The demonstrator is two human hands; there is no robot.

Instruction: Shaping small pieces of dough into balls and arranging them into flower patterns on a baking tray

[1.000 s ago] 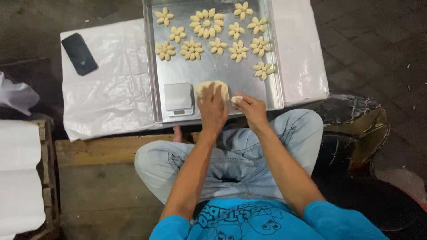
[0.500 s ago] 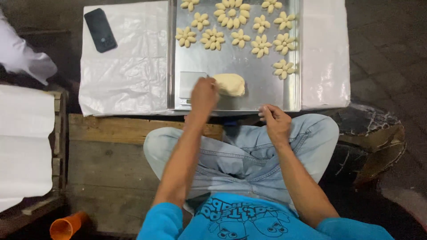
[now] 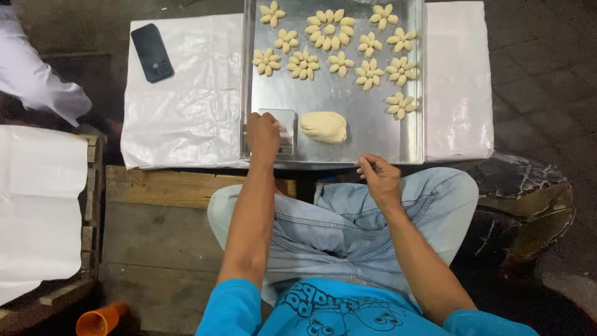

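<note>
L hand now on small scale, fingers curled on it; R hand pulled back off dough lump, loosely closed, holding nothing visible.

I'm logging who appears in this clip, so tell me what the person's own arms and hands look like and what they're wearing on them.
Both arms are bare from above the elbow down, with short bright blue sleeves at the shoulders. The left hand and right hand are bare: no gloves, and no watch or wristband is visible. Rings are too small to tell.

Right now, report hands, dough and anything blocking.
Left hand on small scale, grip unclear. Right hand off tray, fingers pinched. Dough lump untouched beside scale. Nothing blocking.
</note>
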